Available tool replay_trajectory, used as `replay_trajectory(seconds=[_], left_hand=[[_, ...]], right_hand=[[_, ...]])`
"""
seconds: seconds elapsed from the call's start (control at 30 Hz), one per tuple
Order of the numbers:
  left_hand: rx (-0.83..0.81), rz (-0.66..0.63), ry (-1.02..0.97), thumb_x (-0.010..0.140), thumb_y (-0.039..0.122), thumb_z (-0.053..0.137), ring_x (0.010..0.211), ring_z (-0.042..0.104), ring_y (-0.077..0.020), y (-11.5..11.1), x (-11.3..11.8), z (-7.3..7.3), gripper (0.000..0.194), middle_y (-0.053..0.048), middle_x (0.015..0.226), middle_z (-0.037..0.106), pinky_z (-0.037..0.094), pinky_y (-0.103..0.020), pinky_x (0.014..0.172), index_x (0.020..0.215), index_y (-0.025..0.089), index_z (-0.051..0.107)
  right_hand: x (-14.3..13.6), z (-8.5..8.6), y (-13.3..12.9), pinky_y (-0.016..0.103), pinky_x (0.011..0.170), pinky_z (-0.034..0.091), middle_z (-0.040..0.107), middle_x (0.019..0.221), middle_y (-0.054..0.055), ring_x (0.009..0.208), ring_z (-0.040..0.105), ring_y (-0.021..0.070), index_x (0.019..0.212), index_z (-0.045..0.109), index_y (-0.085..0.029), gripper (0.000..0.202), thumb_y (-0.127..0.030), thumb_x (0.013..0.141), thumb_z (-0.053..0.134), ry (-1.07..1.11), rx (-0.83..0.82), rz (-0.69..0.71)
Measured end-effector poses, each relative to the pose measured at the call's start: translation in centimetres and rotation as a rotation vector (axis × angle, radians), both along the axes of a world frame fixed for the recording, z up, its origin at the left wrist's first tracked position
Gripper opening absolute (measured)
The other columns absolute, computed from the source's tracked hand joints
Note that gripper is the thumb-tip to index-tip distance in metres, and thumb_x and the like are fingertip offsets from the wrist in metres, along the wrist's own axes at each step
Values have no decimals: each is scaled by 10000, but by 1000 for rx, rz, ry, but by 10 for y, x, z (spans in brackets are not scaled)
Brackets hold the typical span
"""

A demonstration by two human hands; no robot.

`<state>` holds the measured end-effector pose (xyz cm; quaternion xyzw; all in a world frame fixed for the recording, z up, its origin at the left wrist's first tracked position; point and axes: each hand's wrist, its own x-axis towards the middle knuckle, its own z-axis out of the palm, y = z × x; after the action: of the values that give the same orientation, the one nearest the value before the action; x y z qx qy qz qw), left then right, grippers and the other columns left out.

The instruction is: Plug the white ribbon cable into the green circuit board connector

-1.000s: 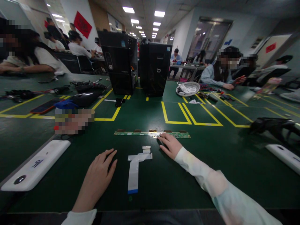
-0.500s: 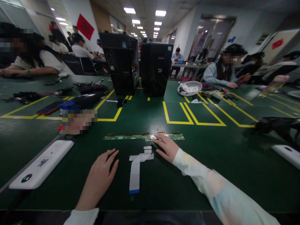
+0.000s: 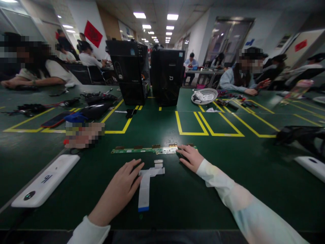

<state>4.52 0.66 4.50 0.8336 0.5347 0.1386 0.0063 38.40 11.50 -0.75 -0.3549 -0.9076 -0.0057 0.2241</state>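
A long, narrow green circuit board (image 3: 142,150) lies crosswise on the dark green table. My right hand (image 3: 191,157) is at the board's right part, fingers apart, with the fingertips at or just over its surface. Nearer to me lies a white flat ribbon cable (image 3: 144,191), bent into an angled shape, with a blue end toward me and a connector end close to the board. My left hand (image 3: 123,184) is open beside the cable, palm down. Its thumb reaches the cable's left edge; whether it touches cannot be made out.
A white power bank-like device (image 3: 47,181) lies at left. Two black computer towers (image 3: 167,78) stand at the back, near a white basket (image 3: 204,97). Yellow tape (image 3: 225,135) marks the table. Co-workers sit left and right. Another white device (image 3: 311,166) lies at the right edge.
My left hand has moved right and slightly forward, up to the ribbon cable. My right hand has slid rightward along the circuit board. The view has shifted slightly.
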Motion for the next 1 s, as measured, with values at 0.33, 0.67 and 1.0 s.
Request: replay_trajectory(seconds=[0.33, 0.67, 1.0], left_hand=[[-125, -290, 103, 960, 279, 441, 1201, 545, -230, 18, 59, 16, 379, -82, 1352, 567, 477, -420, 995, 1327, 213, 509], [-63, -301, 143, 958, 253, 428, 1139, 558, -253, 28, 94, 8, 344, -103, 1286, 594, 505, -418, 910, 1271, 167, 544], [-68, -239, 104, 937, 392, 485, 1303, 464, -288, 22, 96, -5, 520, -138, 1420, 515, 439, -443, 1031, 1380, 120, 458]], right_hand=[[-15, 1, -13, 524, 1043, 391, 515, 1361, 147, 1254, 468, 296, 1314, 550, -189, 427, -362, 927, 495, -48, -12, -27], [-17, 4, -19, 530, 1057, 386, 508, 1372, 138, 1291, 436, 311, 1329, 548, -204, 435, -355, 922, 509, -88, -37, -50], [-18, 5, -23, 539, 1058, 392, 505, 1339, 168, 1294, 430, 308, 1306, 544, -172, 426, -369, 939, 454, -37, -46, -5]])
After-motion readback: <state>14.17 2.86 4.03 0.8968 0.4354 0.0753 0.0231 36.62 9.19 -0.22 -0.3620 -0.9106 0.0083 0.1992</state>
